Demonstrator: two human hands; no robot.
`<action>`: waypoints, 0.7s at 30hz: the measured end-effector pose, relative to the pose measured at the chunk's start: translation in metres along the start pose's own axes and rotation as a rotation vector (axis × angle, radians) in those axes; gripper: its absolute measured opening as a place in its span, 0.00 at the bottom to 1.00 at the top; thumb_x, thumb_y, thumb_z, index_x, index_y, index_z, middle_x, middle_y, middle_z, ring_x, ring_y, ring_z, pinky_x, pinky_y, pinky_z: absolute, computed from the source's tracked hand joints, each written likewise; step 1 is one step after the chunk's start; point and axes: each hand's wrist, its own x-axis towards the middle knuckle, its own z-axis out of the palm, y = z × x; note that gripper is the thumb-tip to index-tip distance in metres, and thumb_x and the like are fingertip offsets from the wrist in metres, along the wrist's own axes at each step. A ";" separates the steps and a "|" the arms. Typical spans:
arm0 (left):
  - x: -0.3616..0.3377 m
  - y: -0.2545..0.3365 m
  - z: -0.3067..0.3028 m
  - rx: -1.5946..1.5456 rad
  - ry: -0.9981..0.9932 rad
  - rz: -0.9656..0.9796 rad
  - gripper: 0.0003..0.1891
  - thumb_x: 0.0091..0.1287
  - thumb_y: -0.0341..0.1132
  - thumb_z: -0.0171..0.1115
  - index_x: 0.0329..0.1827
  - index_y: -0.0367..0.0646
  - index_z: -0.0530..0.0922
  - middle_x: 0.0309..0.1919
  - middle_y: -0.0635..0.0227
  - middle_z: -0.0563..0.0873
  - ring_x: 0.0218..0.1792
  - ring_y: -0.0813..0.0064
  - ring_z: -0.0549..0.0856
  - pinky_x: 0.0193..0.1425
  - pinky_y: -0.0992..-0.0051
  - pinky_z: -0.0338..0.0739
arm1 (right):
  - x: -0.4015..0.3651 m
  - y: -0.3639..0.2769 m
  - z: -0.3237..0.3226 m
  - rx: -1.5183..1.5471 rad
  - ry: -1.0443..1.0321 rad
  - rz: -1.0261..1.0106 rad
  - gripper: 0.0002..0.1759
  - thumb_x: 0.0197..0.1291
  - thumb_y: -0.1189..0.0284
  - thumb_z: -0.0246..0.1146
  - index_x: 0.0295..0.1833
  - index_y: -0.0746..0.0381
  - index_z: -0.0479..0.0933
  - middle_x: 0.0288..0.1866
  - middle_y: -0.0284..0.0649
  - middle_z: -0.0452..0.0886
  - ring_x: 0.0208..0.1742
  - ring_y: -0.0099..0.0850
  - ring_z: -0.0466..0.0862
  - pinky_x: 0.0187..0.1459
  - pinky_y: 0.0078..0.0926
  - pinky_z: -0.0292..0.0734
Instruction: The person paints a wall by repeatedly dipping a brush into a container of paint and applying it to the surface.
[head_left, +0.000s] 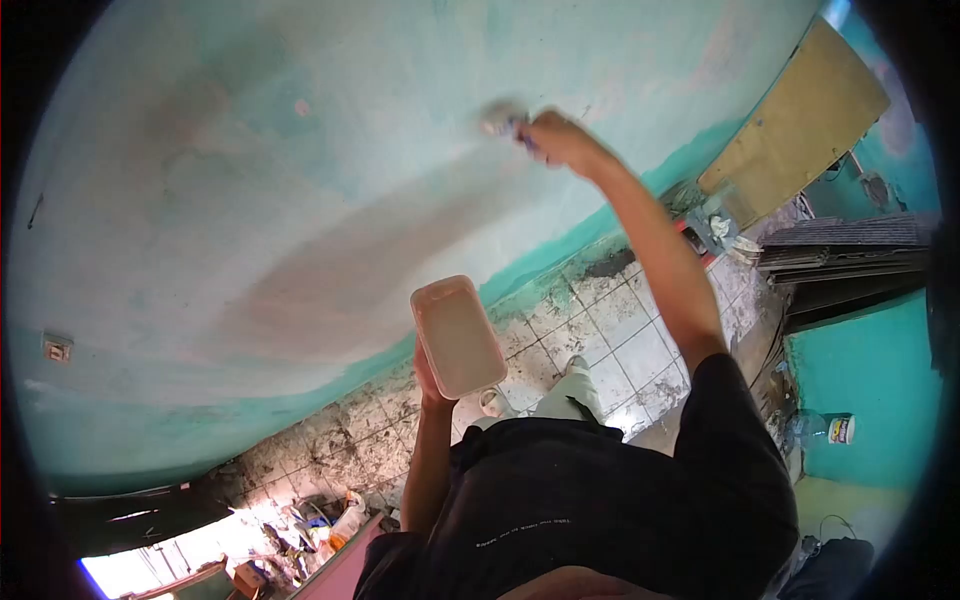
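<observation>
A rectangular tub (pixel 458 340) of pale liquid rests in my left hand (pixel 427 375), whose fingers are mostly hidden behind its side. My right hand (pixel 553 138) is closed round the handle of a brush (pixel 505 118). The brush head is blurred and is at or close to the wall (pixel 380 140); whether it touches cannot be made out. Whitish, uneven coating covers much of the turquoise wall, with greener paint along its lower edge.
Stained floor tiles (pixel 610 335) lie below me. At the right are a tan board (pixel 800 120), stacked dark sheets (pixel 845 245) and a labelled container (pixel 841 430). Mixed clutter (pixel 335 530) lies at the lower left. A socket box (pixel 57 347) is set in the wall.
</observation>
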 end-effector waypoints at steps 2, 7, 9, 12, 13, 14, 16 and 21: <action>0.009 0.002 0.003 0.035 0.002 -0.007 0.37 0.76 0.60 0.42 0.79 0.41 0.60 0.66 0.49 0.76 0.62 0.50 0.82 0.64 0.49 0.81 | -0.034 -0.069 -0.019 0.051 0.133 -0.134 0.22 0.75 0.52 0.58 0.37 0.59 0.78 0.20 0.26 0.69 0.20 0.18 0.66 0.21 0.21 0.55; 0.025 0.001 0.016 0.040 -0.079 -0.032 0.36 0.78 0.59 0.41 0.79 0.39 0.60 0.66 0.48 0.76 0.61 0.50 0.82 0.62 0.50 0.81 | -0.062 -0.129 -0.036 0.196 0.283 -0.667 0.25 0.79 0.51 0.50 0.38 0.61 0.76 0.19 0.26 0.66 0.17 0.15 0.65 0.18 0.18 0.57; 0.027 0.001 0.009 0.070 -0.071 -0.024 0.37 0.77 0.59 0.41 0.79 0.40 0.60 0.67 0.47 0.76 0.61 0.50 0.82 0.62 0.49 0.81 | 0.017 -0.053 -0.022 -0.247 0.508 -0.730 0.29 0.79 0.50 0.45 0.38 0.64 0.76 0.20 0.38 0.74 0.24 0.32 0.75 0.30 0.36 0.73; 0.022 0.008 0.010 0.071 -0.082 0.015 0.37 0.76 0.60 0.42 0.79 0.41 0.60 0.67 0.47 0.75 0.62 0.49 0.81 0.63 0.47 0.80 | 0.058 0.091 0.058 -0.414 0.754 -0.833 0.28 0.80 0.53 0.43 0.39 0.68 0.72 0.25 0.56 0.71 0.31 0.56 0.79 0.37 0.53 0.73; 0.020 0.008 0.013 0.029 -0.087 0.052 0.38 0.76 0.60 0.43 0.79 0.42 0.60 0.68 0.47 0.74 0.63 0.49 0.81 0.63 0.45 0.79 | 0.042 0.110 0.076 -0.286 0.655 -0.621 0.28 0.81 0.53 0.43 0.38 0.66 0.73 0.22 0.52 0.74 0.25 0.47 0.79 0.32 0.46 0.76; 0.017 0.009 0.010 0.033 -0.094 0.042 0.38 0.76 0.60 0.43 0.79 0.42 0.60 0.68 0.47 0.74 0.63 0.49 0.81 0.63 0.45 0.79 | 0.019 0.115 0.081 -0.240 0.484 -0.380 0.27 0.80 0.54 0.44 0.39 0.66 0.75 0.22 0.50 0.77 0.22 0.42 0.79 0.29 0.42 0.76; 0.013 0.015 -0.004 0.036 -0.077 0.028 0.38 0.76 0.60 0.43 0.79 0.42 0.60 0.69 0.47 0.74 0.64 0.49 0.80 0.65 0.44 0.78 | -0.002 0.127 0.070 -0.185 0.316 -0.135 0.26 0.80 0.55 0.46 0.40 0.66 0.76 0.22 0.47 0.79 0.19 0.37 0.79 0.26 0.37 0.77; 0.024 0.023 -0.014 0.014 -0.085 0.036 0.37 0.75 0.60 0.43 0.79 0.43 0.60 0.69 0.48 0.74 0.66 0.49 0.79 0.66 0.43 0.77 | -0.025 0.090 -0.002 -0.267 0.081 -0.211 0.15 0.76 0.68 0.54 0.43 0.69 0.80 0.27 0.40 0.85 0.19 0.26 0.81 0.24 0.28 0.79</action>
